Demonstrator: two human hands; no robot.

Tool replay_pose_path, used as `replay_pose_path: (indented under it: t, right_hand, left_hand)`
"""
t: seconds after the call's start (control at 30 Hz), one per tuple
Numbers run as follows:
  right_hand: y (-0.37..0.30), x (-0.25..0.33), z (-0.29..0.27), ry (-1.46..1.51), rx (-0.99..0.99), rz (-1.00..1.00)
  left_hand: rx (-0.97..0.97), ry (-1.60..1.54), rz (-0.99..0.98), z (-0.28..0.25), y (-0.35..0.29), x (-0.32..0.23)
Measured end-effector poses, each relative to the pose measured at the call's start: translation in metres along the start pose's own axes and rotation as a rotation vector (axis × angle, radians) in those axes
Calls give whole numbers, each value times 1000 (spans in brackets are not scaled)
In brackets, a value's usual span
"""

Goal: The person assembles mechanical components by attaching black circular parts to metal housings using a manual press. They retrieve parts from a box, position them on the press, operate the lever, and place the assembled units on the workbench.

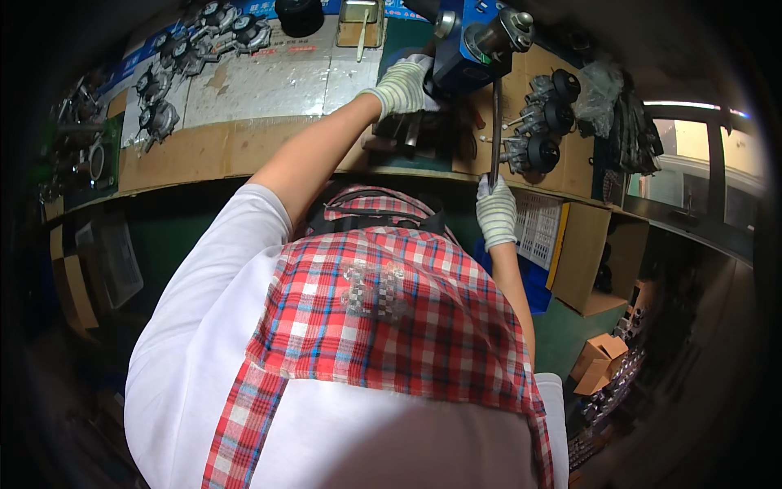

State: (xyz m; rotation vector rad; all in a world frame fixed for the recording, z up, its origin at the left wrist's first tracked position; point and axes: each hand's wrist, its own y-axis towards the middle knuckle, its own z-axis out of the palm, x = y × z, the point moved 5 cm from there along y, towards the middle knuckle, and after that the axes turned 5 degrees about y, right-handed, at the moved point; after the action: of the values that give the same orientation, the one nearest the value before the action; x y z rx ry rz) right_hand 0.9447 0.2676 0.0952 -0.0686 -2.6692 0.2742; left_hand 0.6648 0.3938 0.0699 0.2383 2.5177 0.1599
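Note:
My right hand (496, 213), in a striped knit glove, is closed round the lower end of a long dark lever (497, 122). That lever hangs from a blue hand press (466, 53) at the back of the bench. My left hand (403, 86), gloved the same way, reaches in at the press's left side. Its fingers curl in under the press head, and the press hides their tips and whatever they hold. Right of the lever stand several metal parts with round black caps (543, 152).
More metal assemblies with round black tops (189, 53) lie at the back left. A shallow tray (361, 28) with a brush and a black round container (300, 15) stand at the back. Below the bench's right edge are an open cardboard box (582, 261) and a white crate (538, 226).

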Motion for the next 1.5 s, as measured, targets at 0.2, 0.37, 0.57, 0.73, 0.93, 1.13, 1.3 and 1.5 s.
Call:
replay_pose_path:
  t: [0.2, 0.37, 0.57, 0.73, 0.93, 1.13, 1.3, 1.5]
  right_hand:
    - [-4, 5, -6, 11, 25, -18]
    - [2, 1, 7, -20, -121, -38]
    - [40, -10, 52, 2, -163, -47]
    - [80, -24, 93, 104, -178, 25]
    - [90, -24, 101, 94, -111, 49]
    - [31, -21, 46, 166, 30, 14]
    - [-59, 53, -108, 892, 481, 90]
    - [-54, 37, -127, 1667, 512, -10]
  left_hand:
    - [16, -26, -21, 1, 0, 4]
    - [49, -8, -53, -2, -2, 0]
    - [92, 7, -103, -11, -19, -5]
    - [60, -563, -427, 11, -63, 40]
    - [276, -1269, -870, 9, -80, 9]
    - [-128, -726, -766, 78, -39, 51]
    - [-47, -768, -679, 52, -20, 34]
    - [98, -1092, -757, 2, -39, 24]
